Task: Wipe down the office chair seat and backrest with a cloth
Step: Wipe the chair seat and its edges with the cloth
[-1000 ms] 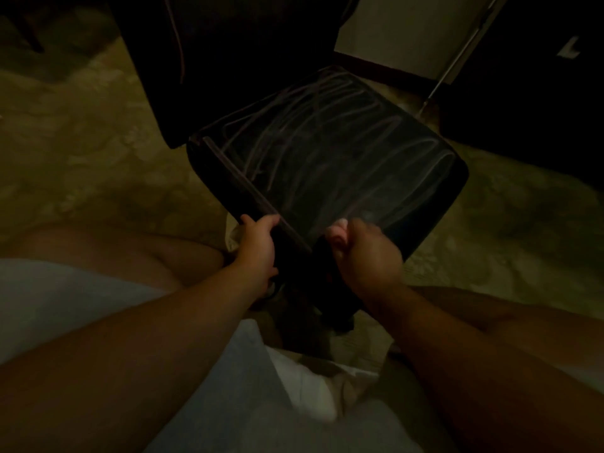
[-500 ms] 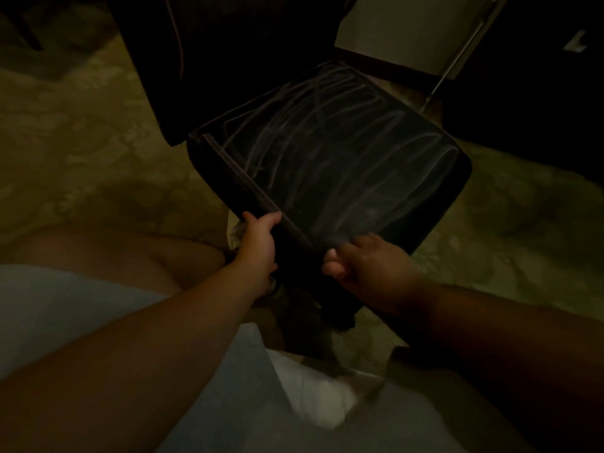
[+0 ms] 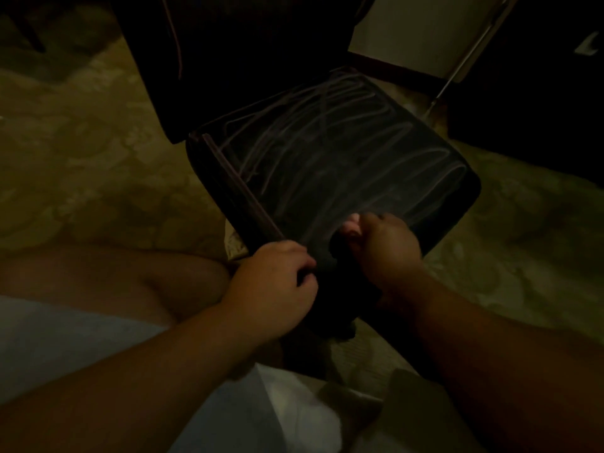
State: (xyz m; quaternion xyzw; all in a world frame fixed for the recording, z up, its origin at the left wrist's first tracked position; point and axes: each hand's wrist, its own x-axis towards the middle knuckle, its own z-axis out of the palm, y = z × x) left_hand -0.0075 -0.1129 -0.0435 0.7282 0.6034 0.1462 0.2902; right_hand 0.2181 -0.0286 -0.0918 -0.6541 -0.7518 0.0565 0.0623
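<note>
The black chair seat [image 3: 343, 171] fills the middle of the view and is covered in pale wipe streaks. Its dark backrest [image 3: 248, 60] rises behind it at the upper left. My left hand [image 3: 277, 282] is at the seat's near corner, with its fingers curled around a dark cloth [image 3: 333, 289]. My right hand [image 3: 382, 250] is closed on the same dark cloth just to the right, over the seat's front edge. A small pale patch shows at its fingertips. The cloth hangs down between the hands and is hard to make out in the dim light.
A patterned beige carpet [image 3: 98, 178] surrounds the chair. My bare knees and pale shorts [image 3: 65, 348] are in the foreground. Behind the chair are a light panel [image 3: 408, 27], a thin metal rod [image 3: 457, 67] and dark furniture [image 3: 539, 93].
My left hand has slid right from the seat's side edge and closed on the cloth. The right hand, loose half a second ago, has lifted and closed over the front edge.
</note>
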